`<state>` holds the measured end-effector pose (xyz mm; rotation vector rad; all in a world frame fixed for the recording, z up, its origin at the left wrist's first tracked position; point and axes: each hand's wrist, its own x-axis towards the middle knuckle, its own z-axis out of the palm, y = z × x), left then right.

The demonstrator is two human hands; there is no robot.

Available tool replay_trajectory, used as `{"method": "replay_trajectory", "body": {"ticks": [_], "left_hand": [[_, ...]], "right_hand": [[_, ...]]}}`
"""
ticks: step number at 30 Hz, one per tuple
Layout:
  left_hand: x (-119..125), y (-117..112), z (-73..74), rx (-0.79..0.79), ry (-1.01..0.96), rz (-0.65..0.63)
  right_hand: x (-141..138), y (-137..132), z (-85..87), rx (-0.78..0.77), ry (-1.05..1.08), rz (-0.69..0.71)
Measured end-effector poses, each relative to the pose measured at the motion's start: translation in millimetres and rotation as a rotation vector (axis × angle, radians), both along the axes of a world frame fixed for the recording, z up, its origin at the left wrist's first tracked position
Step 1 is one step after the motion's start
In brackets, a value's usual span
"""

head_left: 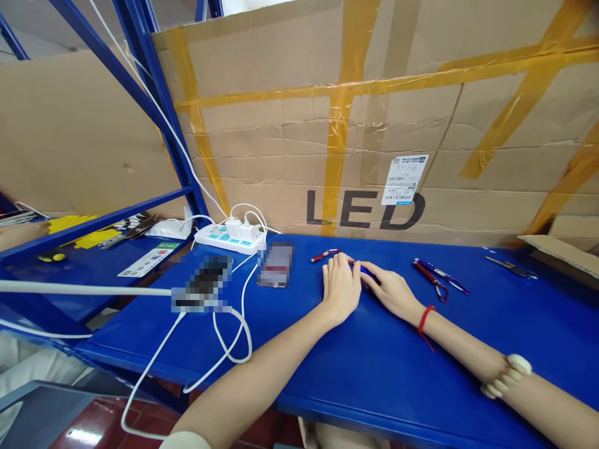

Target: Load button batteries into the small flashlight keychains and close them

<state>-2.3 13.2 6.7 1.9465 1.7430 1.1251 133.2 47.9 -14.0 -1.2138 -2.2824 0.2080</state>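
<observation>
The left hand [340,290] and the right hand [390,293] met over the desk [327,368], just right of the middle of the frame, with a blue piece [369,272] between them. The right hand's fingers pinched the blue piece. The left hand's fingers were bent and close together beside its far end; I could not tell whether they gripped it. A red cord [425,319] circled the right wrist, and a bead bracelet [508,377] sat higher on that arm.

A small red tool [325,255] lay just beyond the left hand. Right of the hands, a red clip [427,277] and a blue tool [442,275] lay side by side; pliers [511,267] lay farther toward the right edge. Left of centre were a phone [276,265], a blurred dark device [208,277] with a white cable [93,289], and a power strip [218,239] holding white plugs. Behind stood a taped box [271,156] marked "LED".
</observation>
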Motion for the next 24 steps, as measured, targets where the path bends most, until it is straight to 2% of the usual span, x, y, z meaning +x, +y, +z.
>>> {"method": "replay_trajectory", "body": {"ticks": [3,10,14,19,24], "left_hand": [[0,1,-2.4,0.006,-0.085,0.015],[-4,8,-9.3,0.012,-0.183,0.054],[-5,10,-12.5,0.007,-0.262,-0.003],[-6,12,-10.9,-0.013,-0.559,-0.072],[-6,16,-9.2,-0.231,-0.919,-0.181]], "right_hand": [[-1,0,0.3,-0.025,0.016,-0.003],[-2,2,-0.8,0.065,0.088,0.116],[-2,2,-0.3,0.024,0.101,0.128],[0,-3,4.5,-0.012,0.150,0.074],[3,-6,8.5,-0.038,0.250,0.072]]}}
